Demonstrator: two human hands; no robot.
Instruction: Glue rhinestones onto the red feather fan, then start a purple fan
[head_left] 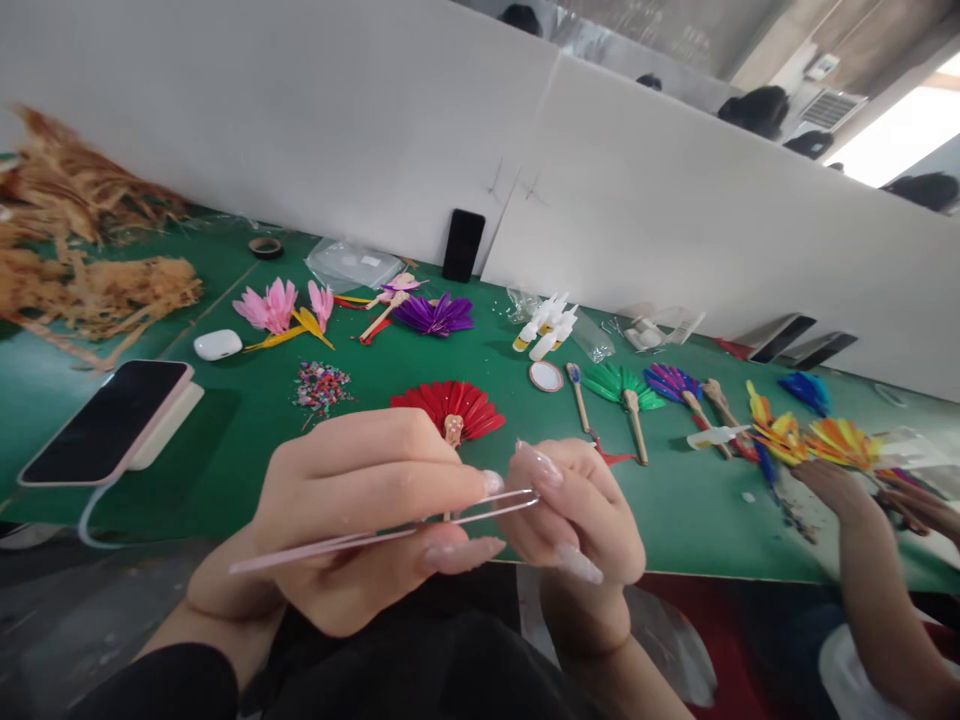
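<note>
Pale pink tweezers (337,546) lie between the thumb and fingers of my left hand (352,500), their tips pointing right. Those tips meet the fingertips of my right hand (581,505), which is closed in a pinch. Whatever sits between the right fingertips is too small to make out. Just beyond my hands lies a red feather fan (457,405) with a pale wooden handle, partly hidden by my fingers. To its left is a heap of tiny coloured beads or gems (321,388).
Behind stand small glue bottles (546,326), a round white dish (546,376), a purple feather fan (436,314) and a green one (621,384). A phone (109,420) lies at left, tan fibres (97,280) beyond. Another person's hand (836,488) works at right.
</note>
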